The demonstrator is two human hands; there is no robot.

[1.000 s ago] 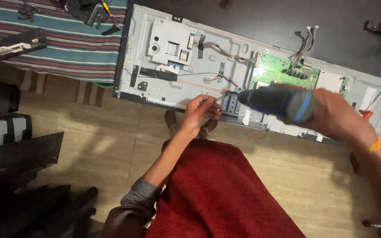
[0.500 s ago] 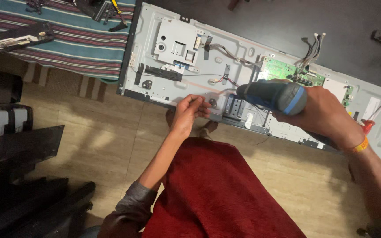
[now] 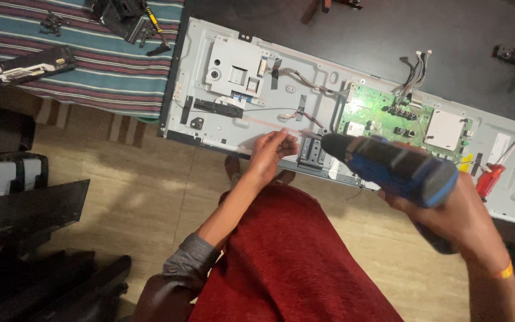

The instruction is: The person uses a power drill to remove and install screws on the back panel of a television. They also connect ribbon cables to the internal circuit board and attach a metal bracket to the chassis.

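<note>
A large grey metal back panel of a flat screen [image 3: 239, 128] lies on the floor with a green circuit board [image 3: 382, 113] and a grey metal board cover [image 3: 233, 68] on it. My right hand [image 3: 454, 217] grips a blue and black electric screwdriver [image 3: 391, 166], its bit pointing left toward a black bracket [image 3: 311, 152] at the panel's near edge. My left hand [image 3: 272, 152] rests at that edge just left of the bit, fingers curled close together; whether it pinches something small is unclear.
A red-handled screwdriver [image 3: 491, 179] lies on the panel's right part. A striped rug [image 3: 90, 65] at the upper left carries black parts and tools. Black panels [image 3: 25, 214] lie on the wooden floor at the left. A red cloth [image 3: 287, 262] covers my lap.
The view has shifted, so the panel sits lower and more to the right in frame. The electric screwdriver has moved closer to my left hand at the black bracket.
</note>
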